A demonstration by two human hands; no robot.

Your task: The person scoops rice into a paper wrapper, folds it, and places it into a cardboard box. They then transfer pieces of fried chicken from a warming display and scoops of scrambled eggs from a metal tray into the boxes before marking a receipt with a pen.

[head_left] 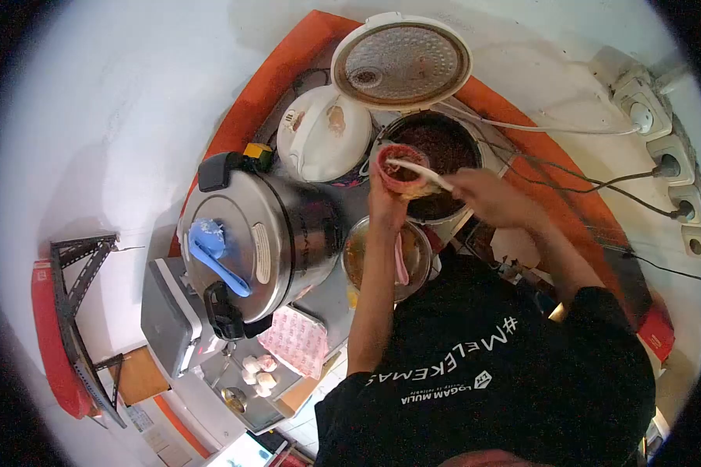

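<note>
My left hand [385, 204] holds a small red bowl [398, 158] over the open rice cooker pot [448, 145], which is full of dark rice. My right hand [487, 194] grips a white spoon [422, 172] whose tip rests in the red bowl. The cooker's lid [401, 61] stands open behind the pot. My black shirt fills the lower right.
A closed white cooker [323, 132] sits left of the pot. A large steel cooker [276, 233] carries a blue scoop [214, 253]. A glass-lidded pot [366, 261] is under my left arm. Wall sockets with cables [662, 148] are at the right, a pink cloth [296, 338] below.
</note>
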